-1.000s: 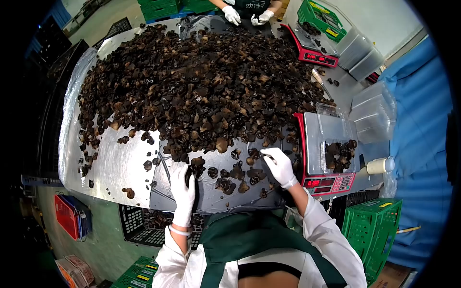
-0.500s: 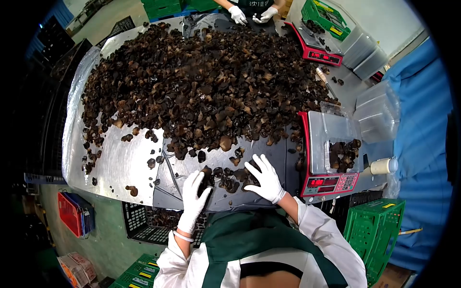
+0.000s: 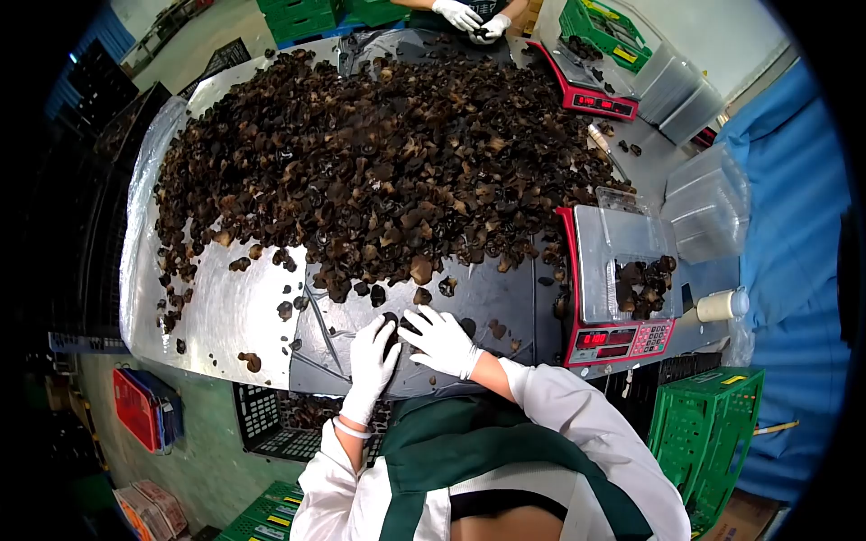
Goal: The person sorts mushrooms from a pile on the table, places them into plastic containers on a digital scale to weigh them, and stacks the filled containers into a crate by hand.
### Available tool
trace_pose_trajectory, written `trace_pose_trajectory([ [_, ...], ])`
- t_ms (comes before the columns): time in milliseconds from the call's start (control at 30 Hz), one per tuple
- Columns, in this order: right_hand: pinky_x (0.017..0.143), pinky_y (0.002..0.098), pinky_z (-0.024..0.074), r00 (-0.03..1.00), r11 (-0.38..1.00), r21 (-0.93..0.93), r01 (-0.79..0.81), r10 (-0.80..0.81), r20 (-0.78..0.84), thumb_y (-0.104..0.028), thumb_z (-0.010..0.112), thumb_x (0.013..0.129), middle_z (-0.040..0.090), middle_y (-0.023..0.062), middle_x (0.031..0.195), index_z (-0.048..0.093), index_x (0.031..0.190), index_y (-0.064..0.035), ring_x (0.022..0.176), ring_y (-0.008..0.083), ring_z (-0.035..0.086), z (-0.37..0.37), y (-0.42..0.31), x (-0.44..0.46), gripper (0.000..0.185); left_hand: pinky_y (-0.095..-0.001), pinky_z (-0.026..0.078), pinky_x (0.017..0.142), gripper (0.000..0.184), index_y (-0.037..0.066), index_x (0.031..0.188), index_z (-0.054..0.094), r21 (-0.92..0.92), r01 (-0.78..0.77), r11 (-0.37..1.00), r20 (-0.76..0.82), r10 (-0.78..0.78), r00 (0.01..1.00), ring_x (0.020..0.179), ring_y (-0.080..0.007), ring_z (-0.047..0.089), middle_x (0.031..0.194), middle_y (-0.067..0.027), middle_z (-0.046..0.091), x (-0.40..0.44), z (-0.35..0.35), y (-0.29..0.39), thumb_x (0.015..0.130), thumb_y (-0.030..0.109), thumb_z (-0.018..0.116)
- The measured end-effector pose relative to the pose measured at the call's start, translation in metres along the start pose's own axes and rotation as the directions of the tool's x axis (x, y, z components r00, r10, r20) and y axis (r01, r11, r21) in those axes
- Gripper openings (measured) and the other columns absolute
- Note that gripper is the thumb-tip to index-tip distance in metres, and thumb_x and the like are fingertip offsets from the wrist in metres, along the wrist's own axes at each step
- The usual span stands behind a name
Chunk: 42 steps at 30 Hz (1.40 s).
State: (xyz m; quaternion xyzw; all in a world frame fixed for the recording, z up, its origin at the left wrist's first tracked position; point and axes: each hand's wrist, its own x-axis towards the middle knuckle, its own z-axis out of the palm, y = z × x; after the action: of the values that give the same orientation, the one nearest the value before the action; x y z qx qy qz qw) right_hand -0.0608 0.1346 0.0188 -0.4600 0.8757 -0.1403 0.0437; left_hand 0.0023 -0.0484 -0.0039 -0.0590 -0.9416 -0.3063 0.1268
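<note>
My left hand (image 3: 370,371), in a white glove, is low over the near edge of the table. A dark wood ear mushroom (image 3: 390,319) shows between its fingers and thumb. Close beside it on the right, my right hand (image 3: 444,344), also gloved, has its fingers stretched out toward the left hand and holds nothing I can see. What lies under its palm is hidden. A large heap of wood ear mushrooms (image 3: 379,171) spreads beyond both hands, with a few loose pieces (image 3: 497,329) right of my right hand.
At right, a red scale (image 3: 595,339) carries a clear box of mushrooms (image 3: 644,287). Stacked clear boxes (image 3: 710,198) and a white roll (image 3: 717,307) stand beside it. Across the table, a co-worker's gloved hands (image 3: 474,20) work near a second scale (image 3: 600,101). Crates (image 3: 708,433) stand below.
My right hand has moved left, close to my left hand. The mushrooms that lay between the hands are now mostly out of sight. The co-worker's hands have come together around a dark piece.
</note>
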Motion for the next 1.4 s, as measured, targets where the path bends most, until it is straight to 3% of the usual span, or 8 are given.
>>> trace_pose_trajectory([
  [300,0.072,0.0344,0.0505,0.985,0.999,0.034,-0.001,0.007,-0.172,-0.030,0.063,0.082,0.057,0.0019,0.111,0.060,0.108,-0.0181,0.090,0.0187,0.056,0.013,0.016,-0.043,0.029,-0.0377,0.048,0.084,0.029,0.003,0.110,0.062,-0.094,0.052,0.994,-0.024,-0.055,0.998,0.095,-0.0286,0.059,0.106,-0.0120,0.063,-0.003,0.013,-0.004,0.081,0.002,0.063],
  [400,0.071,0.0299,0.0514,0.880,0.837,0.520,-0.173,0.368,-0.300,-0.024,0.064,0.086,0.063,0.0057,0.099,0.066,0.106,-0.0117,0.084,0.0203,0.061,-0.002,0.020,-0.039,0.024,-0.0303,0.050,0.076,0.023,0.004,0.114,0.058,-0.864,0.497,0.084,0.362,-0.581,0.729,0.087,-0.0193,0.061,0.108,-0.0063,0.064,0.011,0.015,0.007,0.095,0.015,0.050],
  [500,0.061,0.0280,0.0522,0.727,-0.248,0.928,-0.278,0.577,0.372,-0.035,0.054,0.095,0.066,0.0046,0.104,0.061,0.118,-0.0088,0.087,0.0172,0.063,-0.026,0.034,-0.043,0.036,-0.0357,0.054,0.074,0.033,0.006,0.120,0.055,-0.663,0.277,-0.695,0.652,-0.354,0.671,0.095,-0.0278,0.063,0.111,-0.0122,0.063,0.023,0.021,0.013,0.097,0.028,0.048],
  [600,0.059,0.0310,0.0545,0.875,-0.867,0.401,0.295,0.413,0.251,-0.052,0.044,0.095,0.060,0.0112,0.122,0.048,0.133,-0.0109,0.092,0.0224,0.063,-0.038,0.044,-0.057,0.056,-0.0502,0.047,0.094,0.037,0.007,0.125,0.053,-0.614,0.248,-0.750,0.645,-0.296,0.705,0.119,-0.0344,0.053,0.127,-0.0131,0.057,0.045,0.023,0.048,0.097,0.030,0.045],
  [1033,0.084,0.0506,0.0532,0.707,-0.692,0.146,0.707,0.690,-0.156,-0.056,0.042,0.093,0.057,0.0163,0.126,0.053,0.128,-0.0074,0.110,0.0348,0.059,-0.134,0.110,-0.153,0.061,-0.0466,0.046,0.096,0.031,0.012,0.117,0.061,-0.392,0.443,-0.806,0.684,0.067,0.727,0.123,-0.0329,0.050,0.127,-0.0108,0.057,0.135,0.071,0.218,0.096,0.030,0.048],
  [1233,0.079,0.0354,0.0524,0.501,-0.194,0.721,0.665,0.832,-0.238,-0.045,0.049,0.095,0.065,0.0118,0.100,0.058,0.116,-0.0042,0.089,0.0243,0.063,-0.207,0.176,-0.234,0.046,-0.0303,0.049,0.081,0.032,0.008,0.122,0.058,-0.761,0.554,-0.336,0.605,-0.061,0.794,0.101,-0.0164,0.058,0.115,-0.0059,0.062,0.170,0.098,0.309,0.097,0.026,0.051],
  [1267,0.084,0.0342,0.0501,0.343,0.242,0.876,0.417,0.851,-0.398,-0.033,0.051,0.096,0.065,0.0092,0.099,0.061,0.110,-0.0022,0.094,0.0233,0.062,-0.217,0.178,-0.237,0.035,-0.0285,0.047,0.084,0.030,0.006,0.119,0.059,-0.855,0.447,-0.264,0.482,-0.083,0.872,0.098,-0.0161,0.059,0.110,-0.0053,0.064,0.172,0.108,0.320,0.097,0.023,0.051],
  [1400,0.093,0.0360,0.0449,0.609,0.828,0.532,-0.178,0.517,-0.601,-0.022,0.075,0.075,0.063,0.0113,0.110,0.065,0.108,-0.0078,0.103,0.0264,0.060,-0.217,0.193,-0.253,0.037,-0.0325,0.041,0.096,0.025,0.002,0.115,0.061,-0.878,0.297,0.375,0.291,-0.074,0.954,0.107,-0.0211,0.055,0.113,-0.0092,0.061,0.169,0.141,0.331,0.094,0.011,0.053],
])
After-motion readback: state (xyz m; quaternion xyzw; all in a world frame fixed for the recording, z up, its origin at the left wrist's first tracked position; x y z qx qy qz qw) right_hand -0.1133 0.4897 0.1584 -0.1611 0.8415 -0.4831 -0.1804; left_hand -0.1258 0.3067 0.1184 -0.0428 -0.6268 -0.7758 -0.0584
